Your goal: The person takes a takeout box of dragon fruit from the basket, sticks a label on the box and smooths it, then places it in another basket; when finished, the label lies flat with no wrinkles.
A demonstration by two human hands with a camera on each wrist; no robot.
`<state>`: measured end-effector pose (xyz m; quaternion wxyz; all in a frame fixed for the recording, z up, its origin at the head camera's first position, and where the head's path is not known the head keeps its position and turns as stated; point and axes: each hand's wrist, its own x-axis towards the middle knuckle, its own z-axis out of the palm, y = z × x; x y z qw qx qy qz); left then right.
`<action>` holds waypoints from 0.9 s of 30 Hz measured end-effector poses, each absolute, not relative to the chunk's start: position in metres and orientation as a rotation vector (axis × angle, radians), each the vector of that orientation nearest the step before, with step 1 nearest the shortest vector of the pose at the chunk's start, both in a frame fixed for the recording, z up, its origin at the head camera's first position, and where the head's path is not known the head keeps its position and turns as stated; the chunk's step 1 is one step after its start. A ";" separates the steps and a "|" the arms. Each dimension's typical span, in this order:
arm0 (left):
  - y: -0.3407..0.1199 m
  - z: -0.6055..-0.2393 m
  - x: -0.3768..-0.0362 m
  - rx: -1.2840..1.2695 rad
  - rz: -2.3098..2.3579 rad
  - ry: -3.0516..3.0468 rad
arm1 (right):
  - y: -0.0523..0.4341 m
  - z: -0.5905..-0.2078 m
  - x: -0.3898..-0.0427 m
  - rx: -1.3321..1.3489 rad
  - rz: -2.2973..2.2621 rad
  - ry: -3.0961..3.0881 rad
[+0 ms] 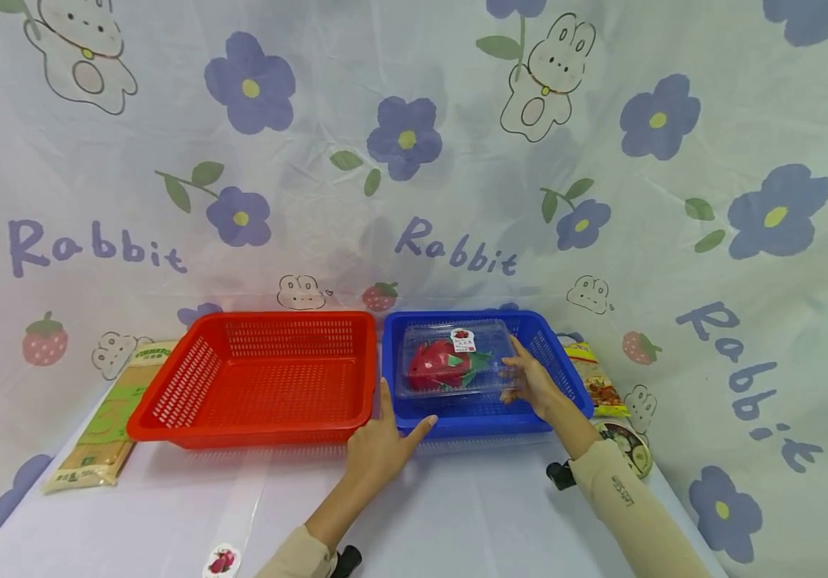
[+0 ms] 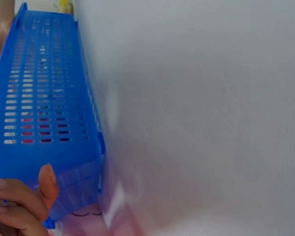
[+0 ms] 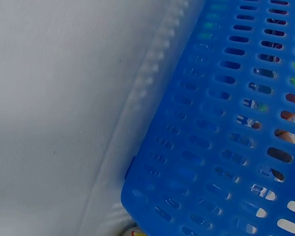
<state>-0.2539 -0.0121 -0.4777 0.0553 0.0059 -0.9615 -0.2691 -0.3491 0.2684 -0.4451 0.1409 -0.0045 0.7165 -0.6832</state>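
A clear plastic box (image 1: pixel 493 377) with a red dragon fruit (image 1: pixel 434 366) inside and a label on its lid lies within the blue basket (image 1: pixel 472 425). My right hand (image 1: pixel 529 381) grips the right side of this box, with the thumb nearer me. The left hand (image 1: pixel 376 449) is at the blue basket's front left corner, index finger pointing away and thumb spread to the right. In the left wrist view, fingers (image 2: pixel 22 199) show beside the basket's corner; contact is hard to tell. Through the basket's slots in the right wrist view, parts of the right hand (image 3: pixel 287 135) appear.
A red basket (image 1: pixel 262 437) stands to the left of the blue one. A long tan packet (image 1: pixel 107 425) lies at the far left. On the right are a yellow packet (image 1: pixel 594 377) and a round container (image 1: pixel 634 449). A fruit sticker (image 1: pixel 222 560) is near the front.
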 end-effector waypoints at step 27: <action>-0.011 -0.482 -0.256 -0.028 -0.873 -2.846 | 0.271 -0.446 -0.351 0.015 -1.916 2.048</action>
